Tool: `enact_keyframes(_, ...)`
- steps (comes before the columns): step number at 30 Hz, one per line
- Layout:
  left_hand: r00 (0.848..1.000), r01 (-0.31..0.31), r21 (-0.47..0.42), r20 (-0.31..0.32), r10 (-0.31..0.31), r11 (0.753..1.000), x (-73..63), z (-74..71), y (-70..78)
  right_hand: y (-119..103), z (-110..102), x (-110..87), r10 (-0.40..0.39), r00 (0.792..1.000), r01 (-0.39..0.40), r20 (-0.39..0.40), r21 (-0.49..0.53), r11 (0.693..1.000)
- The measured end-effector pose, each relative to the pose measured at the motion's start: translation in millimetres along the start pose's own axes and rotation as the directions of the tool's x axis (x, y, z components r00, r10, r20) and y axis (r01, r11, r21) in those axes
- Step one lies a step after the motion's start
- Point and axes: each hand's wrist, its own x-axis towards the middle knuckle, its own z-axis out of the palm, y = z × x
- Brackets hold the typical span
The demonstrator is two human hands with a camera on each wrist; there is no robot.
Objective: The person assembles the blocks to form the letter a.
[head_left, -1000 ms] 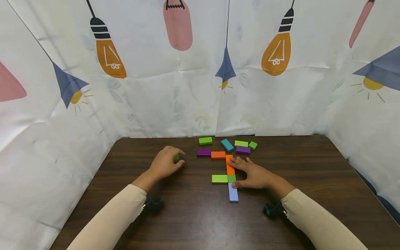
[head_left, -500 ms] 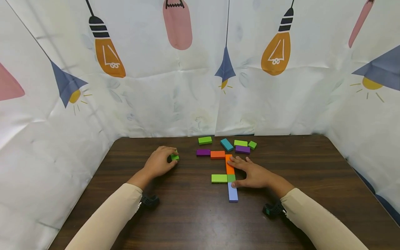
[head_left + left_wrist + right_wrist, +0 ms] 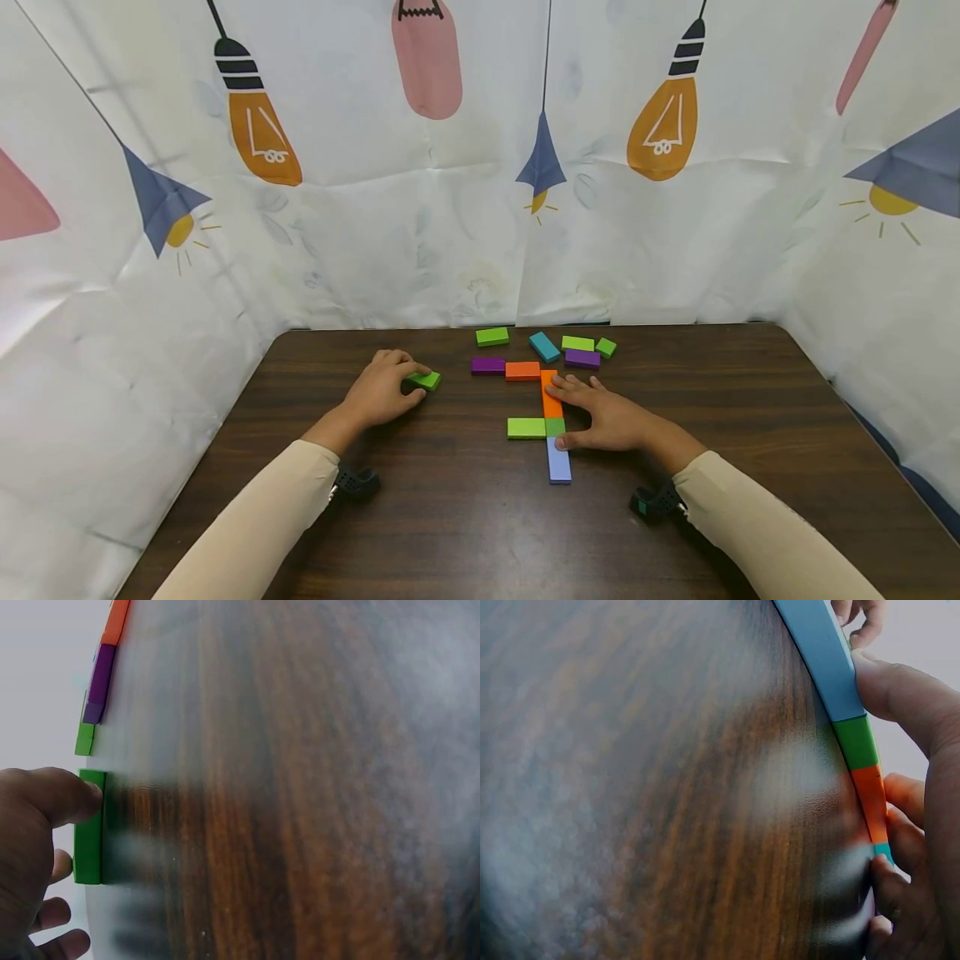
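My left hand (image 3: 382,388) pinches a green block (image 3: 426,381) at the left of the table. In the left wrist view the thumb lies on the near face of this green block (image 3: 88,832). My right hand (image 3: 611,418) is spread over a row of joined blocks, fingers on the upright orange block (image 3: 551,404) and thumb on the light blue block (image 3: 559,467). A small green block (image 3: 555,427) sits between those two. Left of it, end to end, is a lime green block (image 3: 527,428). A second orange block (image 3: 522,372) and a purple block (image 3: 488,367) form the upper arm.
Behind the row lie a loose green block (image 3: 492,337), a teal block (image 3: 544,347), a lime block (image 3: 577,343), a violet block (image 3: 582,358) and a small green cube (image 3: 606,347). A printed white curtain (image 3: 465,250) hangs at the dark wooden table's (image 3: 465,533) back edge.
My left hand has shifted slightly left with the green block, which has turned and now lies longer toward the right. The right hand and the joined blocks have stayed in place.
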Motion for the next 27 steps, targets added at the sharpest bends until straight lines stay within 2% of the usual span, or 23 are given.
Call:
enact_keyframes(9, 1.0, -0.015, -0.014, 0.009, 0.015, 1.0, 0.4, 0.5, -1.5, 0.6, 0.5, -0.3, -0.003, 1.0, 0.003, -0.006, 0.0, 1.0)
enact_keyframes(16, 1.0, 0.009, -0.031, 0.03, -0.008, 0.999, 1.7, 0.8, -4.0, 0.6, 0.1, -0.2, 0.005, 1.0, -0.005, -0.003, -0.003, 1.0)
enact_keyframes(21, 1.0, -0.022, -0.044, 0.011, 0.022, 0.999, 0.6, 2.1, -5.1, -0.4, -0.4, -0.7, 0.006, 1.0, -0.006, 0.0, 0.005, 1.0)
enact_keyframes(27, 0.997, -0.074, -0.075, -0.014, 0.073, 0.994, -1.9, 1.6, 4.0, -2.2, -1.1, -1.0, 0.018, 1.0, -0.018, 0.003, 0.005, 1.0)
